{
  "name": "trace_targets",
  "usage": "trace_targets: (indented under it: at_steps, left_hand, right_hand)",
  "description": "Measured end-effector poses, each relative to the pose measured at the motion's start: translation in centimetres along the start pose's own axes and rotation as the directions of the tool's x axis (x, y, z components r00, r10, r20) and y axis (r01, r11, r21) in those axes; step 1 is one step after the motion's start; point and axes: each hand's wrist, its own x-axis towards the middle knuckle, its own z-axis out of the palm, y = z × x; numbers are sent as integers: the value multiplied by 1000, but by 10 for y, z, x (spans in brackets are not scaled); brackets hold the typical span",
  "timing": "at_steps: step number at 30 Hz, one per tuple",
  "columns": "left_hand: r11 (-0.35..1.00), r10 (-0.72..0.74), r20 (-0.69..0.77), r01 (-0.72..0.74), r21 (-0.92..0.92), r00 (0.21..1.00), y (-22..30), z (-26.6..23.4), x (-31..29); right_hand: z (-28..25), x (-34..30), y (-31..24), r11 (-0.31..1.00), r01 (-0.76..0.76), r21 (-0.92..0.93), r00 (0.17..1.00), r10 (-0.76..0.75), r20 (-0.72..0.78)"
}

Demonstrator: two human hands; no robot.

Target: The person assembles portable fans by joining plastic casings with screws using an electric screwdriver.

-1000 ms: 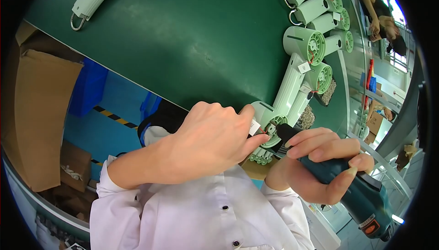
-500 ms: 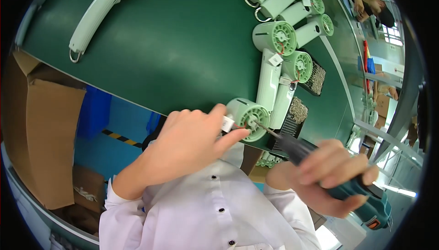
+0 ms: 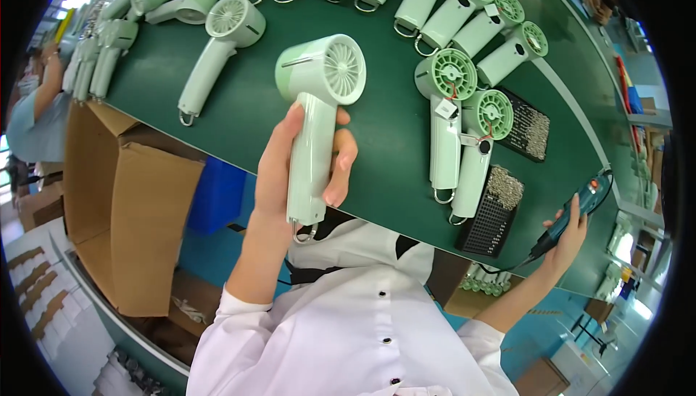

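Observation:
Upright in my left hand [image 3: 274, 165] is a pale green handheld fan [image 3: 310, 153], its round grille head tilted toward the right and a metal ring at its foot. My fingers wrap round its handle. Off to the right, at the table's edge, my right hand [image 3: 569, 235] grips a dark teal electric screwdriver [image 3: 562, 226], its tip pointing down and left. Between the hands lie two fans with open backs, the nearer-left fan [image 3: 444, 128] and another fan [image 3: 481, 146], red wires and white tags showing at their heads.
Two black perforated trays of small screws, the near tray [image 3: 484, 229] and the far tray [image 3: 535, 151], sit right of the open fans. More fans line the far side of the green table [image 3: 377, 171]. One fan [image 3: 217, 55] lies at left. A cardboard box [image 3: 148, 226] stands below the left edge.
My left hand has lifted the fan off the table edge and turned it upright, grille showing. My right hand has carried the screwdriver away from it, to the right.

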Motion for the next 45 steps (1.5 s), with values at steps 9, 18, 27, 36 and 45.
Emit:
trace_targets:
  at_steps: [9,18,27,36,45]
  left_hand:
    - [1000,-16,72,14,27,997,-7,8,19]
    - [505,337,-259,59,861,905,-6,26,26]
    - [268,431,-163,47,962,888,-9,14,34]
    - [336,417,-164,16,942,894,-8,3,27]
    - [303,399,-90,-39,952,913,-8,-6,25]
  right_hand:
    - [6,4,35,838,151,-525,986,-93,135]
    - [17,-19,-3,603,298,-740,936,-338,101]
    - [102,-122,-34,606,752,-260,632,-549,548]
    - [149,-143,-42,322,811,-489,586,-467,663]
    - [169,-158,-35,375,769,-517,639,-466,612]
